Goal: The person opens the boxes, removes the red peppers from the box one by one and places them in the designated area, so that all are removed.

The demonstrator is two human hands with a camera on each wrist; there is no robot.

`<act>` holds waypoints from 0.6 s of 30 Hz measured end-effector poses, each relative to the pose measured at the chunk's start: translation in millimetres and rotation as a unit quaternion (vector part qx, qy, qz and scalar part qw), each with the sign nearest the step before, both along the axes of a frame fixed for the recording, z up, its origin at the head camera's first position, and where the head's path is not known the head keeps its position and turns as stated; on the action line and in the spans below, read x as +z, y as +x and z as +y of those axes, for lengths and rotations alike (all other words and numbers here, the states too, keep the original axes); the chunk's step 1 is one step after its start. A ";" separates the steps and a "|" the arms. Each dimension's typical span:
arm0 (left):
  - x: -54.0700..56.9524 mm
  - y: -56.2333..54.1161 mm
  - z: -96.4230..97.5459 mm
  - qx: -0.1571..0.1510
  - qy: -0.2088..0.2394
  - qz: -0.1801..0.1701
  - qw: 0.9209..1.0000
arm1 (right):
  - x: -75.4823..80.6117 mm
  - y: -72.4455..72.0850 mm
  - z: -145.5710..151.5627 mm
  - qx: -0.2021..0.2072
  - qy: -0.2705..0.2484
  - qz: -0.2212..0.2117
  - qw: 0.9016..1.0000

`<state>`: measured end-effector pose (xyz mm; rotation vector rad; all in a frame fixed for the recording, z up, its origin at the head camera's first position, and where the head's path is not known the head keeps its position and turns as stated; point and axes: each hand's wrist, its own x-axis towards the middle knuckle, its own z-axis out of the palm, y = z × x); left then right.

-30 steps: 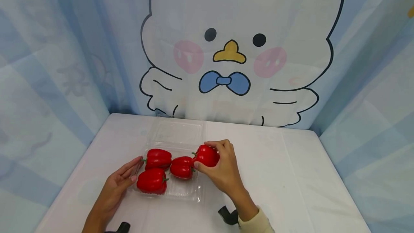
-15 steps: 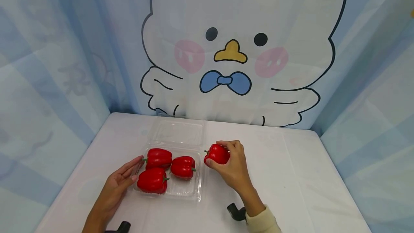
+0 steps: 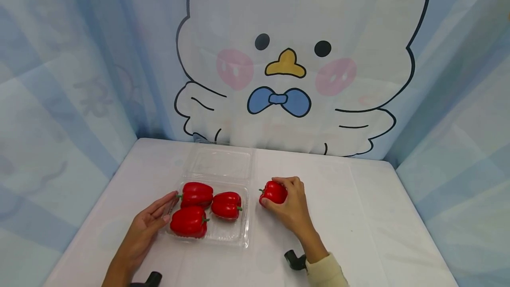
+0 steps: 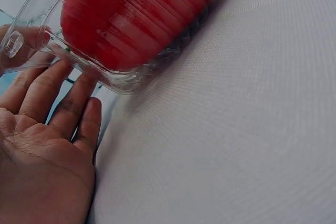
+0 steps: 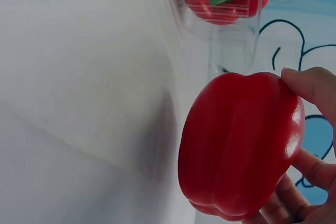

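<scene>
In the head view, my right hand (image 3: pixel 292 204) holds a red bell pepper (image 3: pixel 273 192) between thumb and fingers, right of a clear plastic clamshell box (image 3: pixel 227 235). The right wrist view shows this pepper (image 5: pixel 239 145) large and glossy, with a shadow on the cloth beside it. Three red bell peppers lie in the box: one at the back left (image 3: pixel 197 194), one at the front left (image 3: pixel 189 222) and one on the right (image 3: pixel 226 205). My left hand (image 3: pixel 144 225) rests against the box's left side; its extended fingers (image 4: pixel 68 108) touch the plastic in the left wrist view.
The box's clear lid (image 3: pixel 221 163) lies folded back behind it on the white-covered table (image 3: pixel 350 225). A curtain (image 3: pixel 287 132) with a cartoon bird stands along the back edge. Black wrist-camera parts (image 3: pixel 295 260) show near both wrists.
My right hand has carried its bell pepper rightward, from over the box's right edge to beside the box. My left hand has stayed at the box's left side.
</scene>
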<state>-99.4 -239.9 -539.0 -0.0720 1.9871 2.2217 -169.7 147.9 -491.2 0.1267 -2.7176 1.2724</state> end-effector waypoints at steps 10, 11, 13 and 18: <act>-0.8 -0.7 -0.1 0.004 -0.002 -0.006 1.000 | -10.0 -6.1 8.6 -0.011 0.012 -0.020 1.000; -0.8 -0.8 -0.3 0.004 -0.002 -0.006 1.000 | -10.3 -6.4 8.9 -0.011 0.012 -0.021 1.000; -0.6 -0.7 -0.3 0.003 -0.001 -0.006 1.000 | -10.6 -6.9 9.5 -0.009 0.012 -0.022 1.000; 0.0 -0.5 0.0 0.003 -0.001 -0.004 1.000 | -9.9 -10.3 11.2 -0.004 0.016 -0.027 1.000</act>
